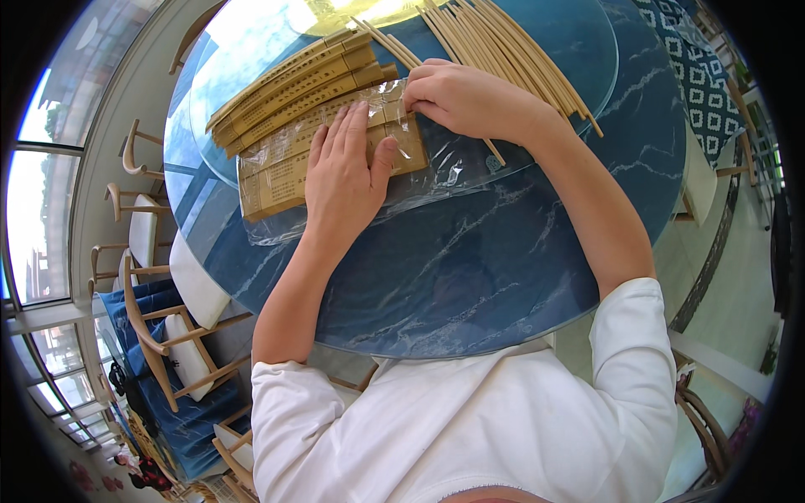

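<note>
Chopstick sleeves (281,174): steadies in plastic bag (449,174) with outstretched left fingers (355,130). Cannot tell grip of right fingers (426,89). Probably needs smoothing.

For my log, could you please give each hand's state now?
Left hand: open, flat on the clear plastic.
Right hand: curled at the plastic, hold unclear.

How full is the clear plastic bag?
Partly full: brown paper sleeves show through the bag under the left hand; right end slack.
</note>
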The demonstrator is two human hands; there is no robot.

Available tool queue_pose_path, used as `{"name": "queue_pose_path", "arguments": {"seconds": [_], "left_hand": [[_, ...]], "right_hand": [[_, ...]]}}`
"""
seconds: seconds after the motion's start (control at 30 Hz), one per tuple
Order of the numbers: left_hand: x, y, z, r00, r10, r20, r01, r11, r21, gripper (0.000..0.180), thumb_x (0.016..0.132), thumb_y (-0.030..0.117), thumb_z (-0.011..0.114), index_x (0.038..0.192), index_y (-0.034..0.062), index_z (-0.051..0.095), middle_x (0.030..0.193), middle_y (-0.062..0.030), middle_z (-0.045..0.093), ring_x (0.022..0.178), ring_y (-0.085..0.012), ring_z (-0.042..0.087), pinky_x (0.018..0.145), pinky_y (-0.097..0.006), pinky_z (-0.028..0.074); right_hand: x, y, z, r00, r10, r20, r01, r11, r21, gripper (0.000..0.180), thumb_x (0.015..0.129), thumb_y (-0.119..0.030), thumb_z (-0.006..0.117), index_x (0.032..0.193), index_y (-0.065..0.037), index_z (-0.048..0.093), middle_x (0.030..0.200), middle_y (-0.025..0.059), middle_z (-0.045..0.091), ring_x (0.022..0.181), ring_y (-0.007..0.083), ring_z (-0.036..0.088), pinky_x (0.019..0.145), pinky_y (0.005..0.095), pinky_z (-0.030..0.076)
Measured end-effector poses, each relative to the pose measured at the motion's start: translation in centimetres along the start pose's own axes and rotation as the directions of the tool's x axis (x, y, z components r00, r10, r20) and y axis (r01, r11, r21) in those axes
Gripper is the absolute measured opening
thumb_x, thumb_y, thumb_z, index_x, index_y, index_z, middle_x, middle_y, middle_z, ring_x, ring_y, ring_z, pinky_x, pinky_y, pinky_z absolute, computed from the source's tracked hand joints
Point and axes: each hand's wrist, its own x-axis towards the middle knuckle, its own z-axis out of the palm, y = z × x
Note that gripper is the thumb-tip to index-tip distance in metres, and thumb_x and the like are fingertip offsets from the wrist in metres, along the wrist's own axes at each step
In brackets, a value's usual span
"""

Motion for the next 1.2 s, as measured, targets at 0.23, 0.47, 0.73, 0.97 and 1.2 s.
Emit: {"name": "queue_pose_path", "arguments": {"seconds": [0.23,0.47,0.73,0.97,1.2], "left_hand": [[0.0,0.0,0.0,1.000,-0.009,0.015,0.009,1.000,0.001,0.056,0.112,0.040,0.051,0.150,-0.0012,0.053,0.147,-0.0236,0.061,0.140,-0.0382,0.056,0.124,-0.048,0.035],[0.0,-0.1,-0.1,1.000,-0.012,0.020,0.012,1.000,0.004,0.057,0.112,0.041,0.050,0.150,-0.0012,0.053,0.149,-0.0231,0.060,0.140,-0.0386,0.055,0.125,-0.048,0.034],[0.0,0.0,0.0,1.000,-0.019,0.017,0.019,1.000,0.004,0.057,0.111,0.040,0.050,0.150,-0.0010,0.052,0.150,-0.0235,0.059,0.141,-0.0401,0.055,0.125,-0.048,0.034],[0.0,0.0,0.1,1.000,0.007,-0.008,-0.007,0.999,0.044,0.056,0.111,0.038,0.052,0.152,0.0002,0.051,0.151,-0.0226,0.059,0.142,-0.0393,0.054,0.126,-0.049,0.031],[0.0,-0.4,-0.2,1.000,0.004,0.005,-0.004,1.000,0.016,0.062,0.109,0.043,0.056,0.151,-0.0017,0.050,0.152,-0.0227,0.057,0.146,-0.0377,0.051,0.127,-0.052,0.028]], "right_hand": [[0.1,0.0,-0.2,1.000,-0.011,0.004,0.011,1.000,-0.001,0.017,0.101,-0.012,0.065,0.107,0.000,0.075,0.111,0.0094,0.072,0.115,0.0287,0.064,0.102,0.0392,0.053],[0.1,0.0,0.2,1.000,-0.010,-0.015,0.010,1.000,-0.013,0.016,0.102,-0.013,0.065,0.105,-0.001,0.075,0.110,0.0091,0.072,0.116,0.0288,0.064,0.102,0.0394,0.053],[0.2,0.0,0.0,1.000,-0.025,-0.017,0.025,1.000,-0.003,0.015,0.102,-0.012,0.064,0.105,-0.002,0.074,0.108,0.0089,0.071,0.115,0.0289,0.064,0.101,0.0398,0.054],[0.1,-0.2,-0.1,0.998,-0.016,-0.053,0.011,0.997,-0.083,0.013,0.103,-0.010,0.062,0.108,-0.001,0.070,0.107,0.0105,0.069,0.115,0.0304,0.062,0.100,0.0403,0.053],[-0.3,-0.5,-3.5,0.986,0.051,-0.160,-0.088,0.968,-0.234,0.012,0.106,-0.012,0.059,0.110,-0.002,0.064,0.113,0.0107,0.067,0.114,0.0304,0.063,0.100,0.0398,0.052]]}}
